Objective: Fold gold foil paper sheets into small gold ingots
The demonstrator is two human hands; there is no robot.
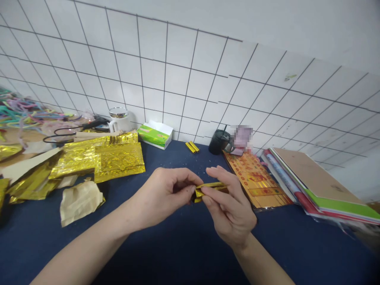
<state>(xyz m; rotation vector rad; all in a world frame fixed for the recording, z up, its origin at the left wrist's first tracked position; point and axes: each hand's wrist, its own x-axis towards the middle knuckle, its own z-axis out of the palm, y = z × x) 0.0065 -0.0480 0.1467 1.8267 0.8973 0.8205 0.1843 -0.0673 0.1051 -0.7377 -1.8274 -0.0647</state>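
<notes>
Both my hands meet over the dark blue table [166, 245] at the middle of the view. Between them is a small folded piece of gold foil paper [210, 187]. My left hand [163, 194] pinches its left end with curled fingers. My right hand [230, 208] grips its right part, thumb under and fingers on top. The piece is held just above the tabletop.
A heap of gold foil sheets [101, 158] and a crumpled tan paper [79, 200] lie at the left. Two small folded gold pieces [192, 147], a green tissue box [154, 135], a white mug [118, 118], a black cup [219, 141], printed orange-gold sheets [255, 178] and stacked card [320, 186] line the back and right.
</notes>
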